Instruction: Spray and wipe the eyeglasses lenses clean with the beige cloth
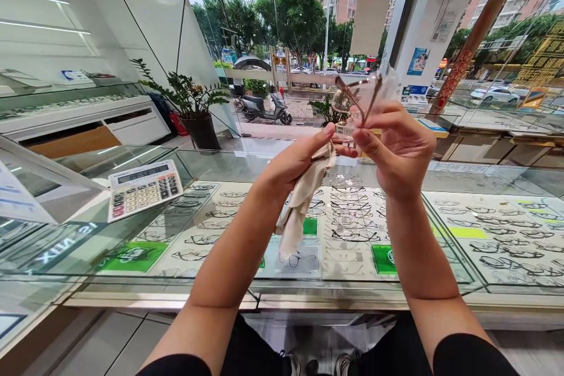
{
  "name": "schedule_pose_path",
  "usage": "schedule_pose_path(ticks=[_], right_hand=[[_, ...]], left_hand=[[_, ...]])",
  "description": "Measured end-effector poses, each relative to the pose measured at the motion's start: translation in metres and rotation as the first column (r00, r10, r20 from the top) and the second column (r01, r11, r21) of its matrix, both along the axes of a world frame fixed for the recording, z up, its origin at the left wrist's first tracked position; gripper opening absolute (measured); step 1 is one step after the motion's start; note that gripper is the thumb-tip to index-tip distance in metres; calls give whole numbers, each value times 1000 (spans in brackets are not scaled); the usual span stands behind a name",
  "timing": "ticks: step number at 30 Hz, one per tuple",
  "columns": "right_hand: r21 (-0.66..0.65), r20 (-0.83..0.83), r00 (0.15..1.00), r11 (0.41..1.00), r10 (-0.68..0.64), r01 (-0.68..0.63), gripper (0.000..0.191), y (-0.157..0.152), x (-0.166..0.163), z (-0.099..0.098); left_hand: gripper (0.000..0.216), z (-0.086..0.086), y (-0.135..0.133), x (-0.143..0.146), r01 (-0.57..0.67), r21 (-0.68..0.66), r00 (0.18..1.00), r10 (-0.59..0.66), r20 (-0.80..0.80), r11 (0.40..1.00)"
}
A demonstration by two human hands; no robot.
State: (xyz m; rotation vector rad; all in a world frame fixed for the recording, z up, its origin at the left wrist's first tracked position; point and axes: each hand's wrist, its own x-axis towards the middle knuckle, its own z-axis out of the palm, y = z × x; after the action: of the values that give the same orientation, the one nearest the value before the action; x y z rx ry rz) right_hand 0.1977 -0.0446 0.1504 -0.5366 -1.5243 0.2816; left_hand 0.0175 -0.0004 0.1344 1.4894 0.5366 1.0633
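Raised above the glass counter, a pair of eyeglasses (362, 113) with dark temples is pinched between the thumb and fingers of my right hand (403, 144). Something clear and crinkled, like thin plastic (388, 89), shows behind the frame near those fingers; I cannot tell whether it is held too. My left hand (302, 155) is closed on a beige cleaning cloth (299, 205), which hangs down below the palm. Its thumb and fingertips are at the lower lens of the eyeglasses, and whether the cloth touches that lens is hard to see.
Beneath my arms, a glass display case (282, 289) contains rows of eyeglass frames (352, 205) and green cards (136, 255). On its top at left stands a calculator (145, 188) beside a white panel (39, 179). A potted plant (198, 106) is by the window.
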Motion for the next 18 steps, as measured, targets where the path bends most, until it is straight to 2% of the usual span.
schedule_pose_path(ticks=[2, 5, 7, 8, 10, 12, 13, 16, 18], right_hand=[[-5, 37, 999, 1000, -24, 24, 14, -7, -2, 1], [9, 164, 986, 1000, -26, 25, 13, -12, -7, -5], [20, 304, 953, 1000, -20, 15, 12, -10, -14, -19], [29, 382, 924, 1000, -19, 9, 11, -7, -18, -29], [37, 540, 842, 999, -9, -13, 10, 2, -27, -58], [61, 671, 740, 998, -43, 2, 13, 12, -35, -92], [78, 730, 680, 997, -60, 4, 15, 17, -39, -109], [81, 855, 511, 996, -86, 31, 16, 26, -46, -150], [102, 904, 412, 994, -111, 45, 16, 26, -50, -166]], left_hand=[[56, -2, -2, -14, -58, 17, 997, 59, -44, 998], [45, -9, 6, -53, -144, -29, 989, 144, 12, 989], [41, -20, 23, -84, -212, -82, 974, 217, 58, 974], [41, -28, 35, -98, -287, -88, 954, 293, 69, 954], [39, -49, 61, -122, -503, -65, 859, 506, 79, 862], [33, -77, 85, -136, -721, -6, 689, 718, 97, 692], [30, -92, 95, -141, -776, 15, 629, 771, 94, 631], [22, -130, 112, -148, -848, 61, 529, 848, 25, 527], [17, -145, 114, -150, -853, 124, 508, 861, -25, 507]])
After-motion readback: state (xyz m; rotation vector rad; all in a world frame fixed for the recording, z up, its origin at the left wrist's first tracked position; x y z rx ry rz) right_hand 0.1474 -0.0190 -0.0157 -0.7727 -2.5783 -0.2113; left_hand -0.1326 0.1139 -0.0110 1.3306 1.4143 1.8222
